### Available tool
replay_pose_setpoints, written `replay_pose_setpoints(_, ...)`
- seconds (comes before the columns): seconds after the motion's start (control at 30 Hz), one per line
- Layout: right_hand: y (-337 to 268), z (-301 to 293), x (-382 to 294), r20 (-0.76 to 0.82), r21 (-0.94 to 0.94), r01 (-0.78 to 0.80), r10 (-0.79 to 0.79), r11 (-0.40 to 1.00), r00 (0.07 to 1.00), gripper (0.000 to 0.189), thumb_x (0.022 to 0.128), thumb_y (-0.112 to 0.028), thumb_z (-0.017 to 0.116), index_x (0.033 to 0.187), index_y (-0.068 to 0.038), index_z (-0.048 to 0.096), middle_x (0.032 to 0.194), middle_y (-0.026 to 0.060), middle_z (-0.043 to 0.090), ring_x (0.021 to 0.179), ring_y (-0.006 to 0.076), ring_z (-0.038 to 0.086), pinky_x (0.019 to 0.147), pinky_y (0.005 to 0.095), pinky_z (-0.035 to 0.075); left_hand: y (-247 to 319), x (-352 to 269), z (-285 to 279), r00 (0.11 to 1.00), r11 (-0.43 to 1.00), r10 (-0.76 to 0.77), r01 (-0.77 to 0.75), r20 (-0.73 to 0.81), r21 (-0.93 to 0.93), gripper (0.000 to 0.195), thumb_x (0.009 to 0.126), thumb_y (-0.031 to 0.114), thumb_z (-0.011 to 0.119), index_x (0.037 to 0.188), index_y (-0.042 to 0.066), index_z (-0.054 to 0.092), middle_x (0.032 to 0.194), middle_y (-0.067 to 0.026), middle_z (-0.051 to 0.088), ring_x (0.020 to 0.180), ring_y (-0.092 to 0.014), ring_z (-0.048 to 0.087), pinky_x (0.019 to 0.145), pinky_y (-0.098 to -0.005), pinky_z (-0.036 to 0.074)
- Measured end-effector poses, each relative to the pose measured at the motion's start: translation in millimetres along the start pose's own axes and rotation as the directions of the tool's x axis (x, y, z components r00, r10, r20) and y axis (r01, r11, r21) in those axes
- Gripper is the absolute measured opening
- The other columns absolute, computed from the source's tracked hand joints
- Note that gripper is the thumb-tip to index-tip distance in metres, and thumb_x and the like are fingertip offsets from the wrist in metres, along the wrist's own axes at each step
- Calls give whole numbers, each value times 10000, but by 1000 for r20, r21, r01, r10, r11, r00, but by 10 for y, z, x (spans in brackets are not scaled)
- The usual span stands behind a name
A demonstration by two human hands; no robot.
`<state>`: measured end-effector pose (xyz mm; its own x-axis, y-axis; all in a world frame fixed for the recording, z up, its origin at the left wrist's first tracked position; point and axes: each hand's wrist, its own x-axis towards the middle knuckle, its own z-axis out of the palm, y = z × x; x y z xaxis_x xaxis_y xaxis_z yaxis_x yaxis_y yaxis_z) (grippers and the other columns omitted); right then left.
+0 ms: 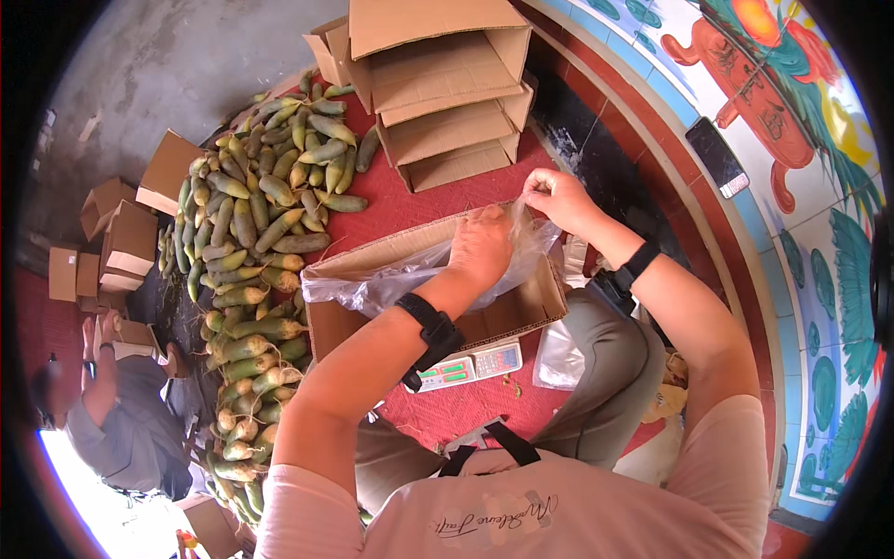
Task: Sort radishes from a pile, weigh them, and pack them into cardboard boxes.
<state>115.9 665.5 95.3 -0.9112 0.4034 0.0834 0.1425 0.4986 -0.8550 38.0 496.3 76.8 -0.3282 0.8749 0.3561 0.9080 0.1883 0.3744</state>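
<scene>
An open cardboard box (pixel 520 316) rests in front of me, apparently on the digital scale (pixel 447 374) whose green displays and keypad show at its near side. A clear plastic bag (pixel 412 283) is draped inside the box and over its left end. My right hand (pixel 557 199) pinches the bag's gathered edge above the far right corner. Just left of it, my left hand (pixel 483 239) reaches over the box with curled fingers on the same film; its fingertips are partly hidden. Beside the box on the left lies a large heap of green radishes (pixel 244 220).
Nested cardboard boxes (pixel 447 70) stand beyond the box on red matting (pixel 398 202). Folded clear plastic (pixel 559 360) lies by my right leg. A smartphone (pixel 717 157) rests on the tiled ledge at right. Another person (pixel 126 419) sits at left near more cardboard boxes (pixel 129 241).
</scene>
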Motion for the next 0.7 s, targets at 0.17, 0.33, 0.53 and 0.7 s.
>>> replay_pose_setpoints(0.17, 155, 33, 126, 12, 19, -77, 76, 997, 997, 49, 754, -62, 588, 785, -24, 592, 693, 44, 597, 663, 120, 552, 622, 280, 441, -3, 30, 28, 943, 955, -261, 284, 206, -89, 173, 764, 123, 523, 888, 6, 549, 958, -210, 577, 900, -375, 572, 786, -443, 464)
replay_pose_setpoints(0.33, -11, -53, 125, 204, 22, -445, 432, 895, 879, 61, 781, -41, 524, 783, -38, 584, 683, 5, 557, 658, 101, 522, 617, 246, 431, -78, 12, -19, 846, 942, -308, 335, 435, 17, 200, 784, 130, 498, 953, 46, 565, 939, -202, 607, 889, -379, 584, 787, -449, 465)
replay_pose_setpoints(0.53, 583, 134, 109, 104, -240, -454, 488, 858, 866, 262, 775, -26, 500, 1005, 0, 624, 920, 145, 663, 814, 214, 626, 714, 333, 476, -90, -44, -31, 793, 955, -256, 298, 553, 14, 217, 812, 165, 493, 979, 78, 601, 1040, -190, 583, 969, -361, 560, 833, -431, 446)
replay_pose_setpoints(0.7, 212, 8, 26, 143, -468, -287, 392, 836, 909, 274, 755, -81, 528, 1007, -29, 625, 1017, 194, 617, 987, 326, 579, 827, 375, 458, -215, -544, -588, 971, 983, -23, 65, 238, -170, 300, 830, 296, 545, 952, 30, 609, 1153, -185, 532, 1034, -351, 526, 860, -423, 422)
